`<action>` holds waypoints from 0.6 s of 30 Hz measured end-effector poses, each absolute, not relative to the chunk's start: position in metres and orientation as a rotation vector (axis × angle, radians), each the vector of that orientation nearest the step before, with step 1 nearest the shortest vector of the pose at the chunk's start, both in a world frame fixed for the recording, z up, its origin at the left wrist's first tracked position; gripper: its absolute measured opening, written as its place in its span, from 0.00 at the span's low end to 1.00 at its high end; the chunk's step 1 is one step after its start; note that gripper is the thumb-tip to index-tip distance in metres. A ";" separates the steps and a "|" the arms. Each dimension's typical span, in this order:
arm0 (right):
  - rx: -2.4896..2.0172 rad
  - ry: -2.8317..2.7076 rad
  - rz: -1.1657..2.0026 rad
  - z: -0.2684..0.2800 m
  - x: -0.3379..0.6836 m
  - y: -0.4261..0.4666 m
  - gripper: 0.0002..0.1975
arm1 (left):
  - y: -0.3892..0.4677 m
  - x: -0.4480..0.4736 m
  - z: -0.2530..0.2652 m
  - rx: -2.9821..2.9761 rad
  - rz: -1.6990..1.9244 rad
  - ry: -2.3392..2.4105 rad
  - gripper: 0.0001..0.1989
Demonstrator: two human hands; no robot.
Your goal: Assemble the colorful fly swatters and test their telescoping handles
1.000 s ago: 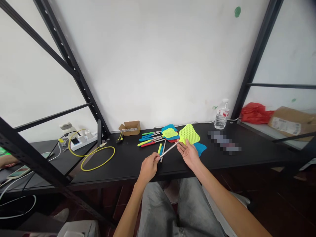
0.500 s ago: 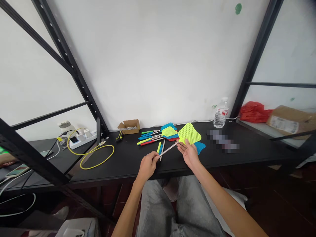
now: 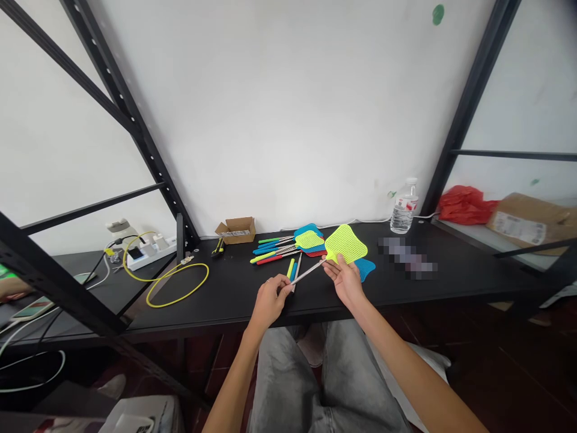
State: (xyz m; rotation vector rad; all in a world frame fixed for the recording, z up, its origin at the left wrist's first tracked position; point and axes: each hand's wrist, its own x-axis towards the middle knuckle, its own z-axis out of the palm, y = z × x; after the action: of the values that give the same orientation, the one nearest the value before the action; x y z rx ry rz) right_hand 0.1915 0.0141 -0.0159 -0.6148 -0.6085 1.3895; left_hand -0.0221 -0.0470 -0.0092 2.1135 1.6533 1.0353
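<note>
A yellow-green fly swatter (image 3: pixel 346 243) with a perforated head and a thin metal rod is held between both hands. My left hand (image 3: pixel 271 302) pinches the rod's near end. My right hand (image 3: pixel 346 281) is closed around the neck just below the head. Beneath the rod lie a yellow-green handle (image 3: pixel 291 268), a blue handle (image 3: pixel 294 270) and a bare metal rod (image 3: pixel 297 269). A blue swatter head (image 3: pixel 365 269) rests on the table, partly covered by my right hand. Beyond my hands, several swatters with coloured handles (image 3: pixel 273 257) lie in a fanned pile.
At the back of the black table (image 3: pixel 216 307) stand a small open cardboard box (image 3: pixel 238 231) and a water bottle (image 3: pixel 404 207). A cutter (image 3: pixel 218 248) lies near the box. A yellow cable (image 3: pixel 177 305) loops on the left, beside a power strip (image 3: pixel 151 255). A blurred item (image 3: pixel 408 257) lies right.
My left hand has shifted very slightly at the rod's end. The swatter and my right hand stay nearly where they were.
</note>
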 end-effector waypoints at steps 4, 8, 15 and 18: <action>-0.598 -0.631 1.420 -0.017 0.192 0.015 0.13 | -0.046 -0.023 -0.010 2.107 1.069 1.617 0.08; -0.584 -0.635 1.433 -0.019 0.193 0.016 0.12 | -0.046 -0.024 -0.011 2.102 1.082 1.599 0.08; -0.566 -0.663 1.458 -0.019 0.193 0.017 0.13 | -0.046 -0.024 -0.010 2.116 1.081 1.555 0.10; -0.555 -0.668 1.466 -0.019 0.192 0.016 0.14 | -0.046 -0.024 -0.010 2.129 1.079 1.559 0.11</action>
State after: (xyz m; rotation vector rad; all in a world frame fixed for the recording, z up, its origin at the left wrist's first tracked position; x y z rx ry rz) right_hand 0.1923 0.0164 -0.0194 -0.5550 -0.6675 1.4660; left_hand -0.0236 -0.0461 -0.0101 2.1292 1.5585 1.0787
